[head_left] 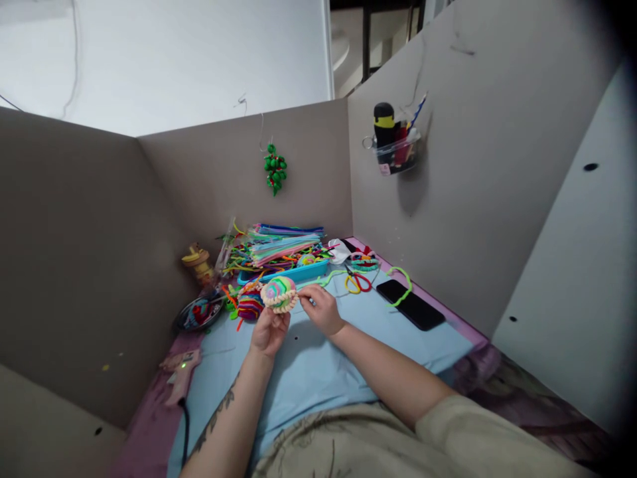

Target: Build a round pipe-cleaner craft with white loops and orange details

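Observation:
My left hand (271,332) is closed on the underside of a round pipe-cleaner ornament (279,290), striped in pastel colours with a cream braided band round it. At the ornament's right edge, my right hand (320,307) pinches the end of the cream braid. Its fingertips hide most of that end. Just behind my left hand lies a second ornament (249,304), striped in dark red, purple and yellow. Both hands are above the light blue cloth (318,372).
A blue tray (298,271) heaped with pipe cleaners stands at the back. Scissors (358,283) and a black phone (411,304) lie to the right. On the left are a glue gun (182,372), a dish (192,318) and a cup (199,263). Partition walls surround the table.

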The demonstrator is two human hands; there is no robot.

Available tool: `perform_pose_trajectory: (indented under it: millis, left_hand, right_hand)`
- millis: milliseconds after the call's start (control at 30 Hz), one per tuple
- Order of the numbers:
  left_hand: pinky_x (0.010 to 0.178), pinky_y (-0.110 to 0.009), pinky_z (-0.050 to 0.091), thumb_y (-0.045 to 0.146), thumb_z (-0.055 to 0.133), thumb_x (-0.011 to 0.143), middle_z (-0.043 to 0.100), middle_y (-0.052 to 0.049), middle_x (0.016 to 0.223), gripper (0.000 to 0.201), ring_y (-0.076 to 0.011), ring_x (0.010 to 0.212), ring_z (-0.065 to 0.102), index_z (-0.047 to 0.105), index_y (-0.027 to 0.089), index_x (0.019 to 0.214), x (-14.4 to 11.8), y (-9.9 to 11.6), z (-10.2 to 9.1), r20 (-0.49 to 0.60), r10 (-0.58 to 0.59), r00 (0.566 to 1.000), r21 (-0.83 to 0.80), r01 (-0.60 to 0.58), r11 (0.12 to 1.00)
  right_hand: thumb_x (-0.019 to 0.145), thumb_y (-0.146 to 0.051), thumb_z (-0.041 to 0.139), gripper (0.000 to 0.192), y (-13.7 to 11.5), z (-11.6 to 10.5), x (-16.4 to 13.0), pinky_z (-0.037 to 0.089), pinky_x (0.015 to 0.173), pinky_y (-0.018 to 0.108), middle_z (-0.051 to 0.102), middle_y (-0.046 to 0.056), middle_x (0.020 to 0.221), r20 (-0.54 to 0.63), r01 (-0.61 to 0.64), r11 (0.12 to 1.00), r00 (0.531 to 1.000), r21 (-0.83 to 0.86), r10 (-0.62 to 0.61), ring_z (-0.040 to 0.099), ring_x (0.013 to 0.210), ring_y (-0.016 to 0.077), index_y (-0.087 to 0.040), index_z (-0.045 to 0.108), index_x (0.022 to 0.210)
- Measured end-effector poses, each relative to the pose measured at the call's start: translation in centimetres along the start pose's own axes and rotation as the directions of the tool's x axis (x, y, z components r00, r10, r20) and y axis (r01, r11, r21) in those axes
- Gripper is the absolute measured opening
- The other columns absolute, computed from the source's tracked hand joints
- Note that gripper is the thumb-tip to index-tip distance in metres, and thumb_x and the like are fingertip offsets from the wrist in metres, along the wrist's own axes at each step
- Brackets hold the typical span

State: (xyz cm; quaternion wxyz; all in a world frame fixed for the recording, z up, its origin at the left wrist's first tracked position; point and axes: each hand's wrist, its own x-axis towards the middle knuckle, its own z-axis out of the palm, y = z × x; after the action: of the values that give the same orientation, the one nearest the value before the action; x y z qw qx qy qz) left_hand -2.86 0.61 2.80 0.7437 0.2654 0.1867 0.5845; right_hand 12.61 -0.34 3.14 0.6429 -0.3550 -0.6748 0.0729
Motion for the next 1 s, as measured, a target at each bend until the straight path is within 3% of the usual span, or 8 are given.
perform_pose_trajectory:
  millis: [133, 267, 400, 533, 733, 833, 1000]
  left_hand:
    - [0.073, -0.022, 0.05, 0.015, 0.065, 0.07, 0.054, 0.003, 0.049, 0.005, -0.0095, 0.062, 0.059, 0.062, 0.019, 0.07, 0.0, 0.0, -0.5, 0.045, -0.003, 0.999, 0.004, 0.003, 1.0]
    - [0.077, -0.023, 0.049, 0.015, 0.064, 0.071, 0.063, 0.001, 0.065, 0.007, -0.0099, 0.069, 0.061, 0.062, 0.02, 0.076, 0.1, 0.2, -0.8, 0.045, -0.006, 0.999, 0.018, 0.005, 1.0]
    - [0.076, -0.023, 0.049, 0.017, 0.067, 0.068, 0.067, -0.002, 0.085, 0.018, -0.0132, 0.083, 0.061, 0.063, 0.02, 0.085, 0.0, 0.4, -0.6, 0.085, -0.027, 0.996, 0.066, 0.022, 0.998]
    - [0.074, -0.023, 0.049, 0.018, 0.071, 0.064, 0.066, -0.003, 0.085, 0.022, -0.0142, 0.083, 0.061, 0.063, 0.019, 0.084, 0.0, 0.4, -0.4, 0.145, -0.023, 0.989, 0.102, 0.008, 0.995]
    - [0.076, -0.025, 0.048, 0.019, 0.076, 0.06, 0.064, -0.008, 0.103, 0.047, -0.0175, 0.091, 0.06, 0.058, 0.017, 0.103, 0.1, 0.8, 0.1, 0.194, 0.006, 0.981, 0.165, -0.038, 0.985]
    - [0.078, -0.025, 0.048, 0.02, 0.076, 0.061, 0.063, -0.008, 0.105, 0.049, -0.018, 0.093, 0.06, 0.057, 0.017, 0.106, 0.2, 0.9, 0.3, 0.19, 0.032, 0.981, 0.208, -0.072, 0.976]
    - [0.086, -0.029, 0.045, 0.019, 0.076, 0.061, 0.062, -0.009, 0.109, 0.051, -0.0208, 0.1, 0.058, 0.056, 0.017, 0.108, 0.1, 0.8, 0.7, 0.198, 0.065, 0.978, 0.242, -0.113, 0.964]
  right_hand:
    - [0.083, -0.019, 0.047, 0.017, -0.3, -0.3, 0.1, 0.045, 0.08, 0.034, 0.063, 0.005, 0.085, -0.004, 0.041, 0.999, 0.999, 0.008, -0.041, 0.056, 0.086, 0.0176, -0.024, 0.062, 0.088]
    - [0.081, -0.019, 0.049, 0.015, -0.3, -0.3, 0.4, 0.044, 0.08, 0.034, 0.064, 0.004, 0.084, 0.031, 0.043, 0.997, 0.998, 0.066, -0.045, 0.057, 0.085, 0.0175, -0.025, 0.063, 0.083]
    - [0.079, -0.021, 0.053, 0.01, -0.1, -0.5, 0.6, 0.046, 0.073, 0.032, 0.064, 0.003, 0.08, 0.083, -0.053, 0.985, 0.996, 0.166, 0.04, 0.057, 0.079, 0.0168, -0.023, 0.063, 0.077]
    - [0.074, -0.022, 0.056, 0.005, -0.3, -1.0, 1.2, 0.045, 0.061, 0.027, 0.061, 0.002, 0.072, 0.124, -0.176, 0.958, 0.981, 0.227, 0.151, 0.055, 0.066, 0.0146, -0.021, 0.062, 0.073]
    - [0.069, -0.021, 0.057, 0.007, -0.3, -1.0, 1.6, 0.045, 0.06, 0.026, 0.06, 0.002, 0.07, 0.149, -0.244, 0.943, 0.965, 0.227, 0.214, 0.055, 0.069, 0.0153, -0.02, 0.062, 0.066]
    - [0.068, -0.024, 0.059, 0.008, 0.2, -0.5, 1.4, 0.044, 0.057, 0.025, 0.061, 0.001, 0.068, 0.19, -0.398, 0.862, 0.916, 0.313, 0.353, 0.054, 0.063, 0.0135, -0.019, 0.064, 0.07]
    - [0.069, -0.036, 0.062, 0.02, 0.5, 0.0, 1.3, 0.037, 0.047, 0.021, 0.056, -0.002, 0.058, 0.314, -0.592, 0.62, 0.803, 0.515, 0.506, 0.047, 0.05, 0.0085, -0.017, 0.063, 0.069]
